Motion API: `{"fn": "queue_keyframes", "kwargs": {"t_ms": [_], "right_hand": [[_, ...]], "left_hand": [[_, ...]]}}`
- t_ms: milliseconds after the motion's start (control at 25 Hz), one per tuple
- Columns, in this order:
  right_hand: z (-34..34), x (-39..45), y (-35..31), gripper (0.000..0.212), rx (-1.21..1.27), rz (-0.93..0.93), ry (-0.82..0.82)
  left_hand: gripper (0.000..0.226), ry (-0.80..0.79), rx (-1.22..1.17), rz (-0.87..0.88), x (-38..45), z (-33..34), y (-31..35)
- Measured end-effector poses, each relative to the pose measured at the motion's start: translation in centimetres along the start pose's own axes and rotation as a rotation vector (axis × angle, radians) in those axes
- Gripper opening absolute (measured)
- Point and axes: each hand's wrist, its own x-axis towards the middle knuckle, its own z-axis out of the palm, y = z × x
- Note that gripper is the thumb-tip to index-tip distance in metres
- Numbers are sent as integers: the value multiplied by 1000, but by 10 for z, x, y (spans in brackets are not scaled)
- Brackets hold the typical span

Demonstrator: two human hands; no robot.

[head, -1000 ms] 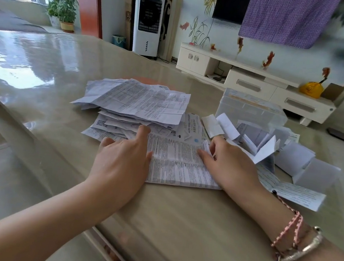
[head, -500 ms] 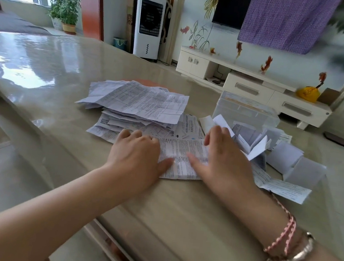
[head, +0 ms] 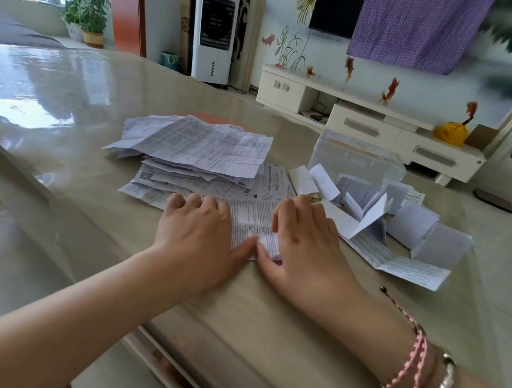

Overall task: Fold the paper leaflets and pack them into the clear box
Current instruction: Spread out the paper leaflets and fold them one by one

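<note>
Glossy beige table, strongly reflective, with a rounded near edge. On it, left of centre: a loose heap of unfolded printed leaflets. In front of the heap, near the table edge: one leaflet flat on the surface, partly folded, pressed down by the left hand and the right hand. To the right: a clear box standing on the table, with folded white papers scattered before and beside it, some half open and standing up.
</note>
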Motion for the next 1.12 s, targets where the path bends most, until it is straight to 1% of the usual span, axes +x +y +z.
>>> {"fn": "queue_keyframes", "kwargs": {"t_ms": [160, 280, 400, 480, 560, 680, 760, 880, 1040, 1120], "right_hand": [[-10, -2, 7, 29, 61, 45, -131], [-16, -6, 12, 25, 76, 112, -192], [-18, -6, 13, 24, 108, 154, -211], [-17, -6, 12, 24, 182, 144, -170], [-14, -3, 8, 29, 276, 102, -163], [-8, -1, 7, 47, 300, 60, -309], [-7, -1, 9, 50, 258, 61, -390], [-6, 0, 5, 50, 243, 85, -403], [-2, 1, -5, 61, 201, 119, -387], [-4, -1, -4, 61, 194, 137, -401]], "left_hand": [[71, -40, -12, 18, 1, 1, -2], [61, -5, -96, 49, 2, 1, -10], [50, 27, -99, 144, 8, 0, -15], [50, 3, -70, 221, 14, 0, -17], [52, -22, -54, 281, 19, -1, -20], [58, -17, -38, 331, 21, 0, -23], [60, 6, -34, 341, 19, 1, -25], [61, 0, -23, 328, 19, 3, -25], [63, -13, -10, 300, 15, 6, -22], [65, -28, -18, 296, 10, 7, -24]]}}
